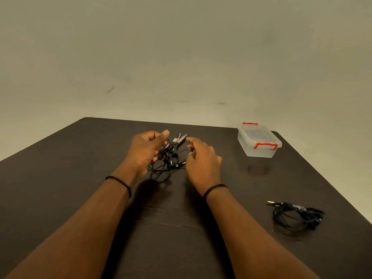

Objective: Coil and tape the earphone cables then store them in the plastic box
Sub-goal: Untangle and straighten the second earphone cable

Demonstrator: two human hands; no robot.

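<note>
My left hand (146,150) grips a tangled earphone cable (165,168) above the worktop (60,178); my right hand (201,160) hangs loosely curled beside it. Plastic box (259,140), lidded, stands far right.

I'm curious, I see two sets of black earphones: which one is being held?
The earphones at the table's middle, gripped in the left hand. The other earphones lie untouched on the table near its right edge.

Table (80,198): dark, filled the lower frame.
Box (259,140): upper right, lid on.
Scissors (180,138): centre.
Earphones (298,215): lower right.
</note>
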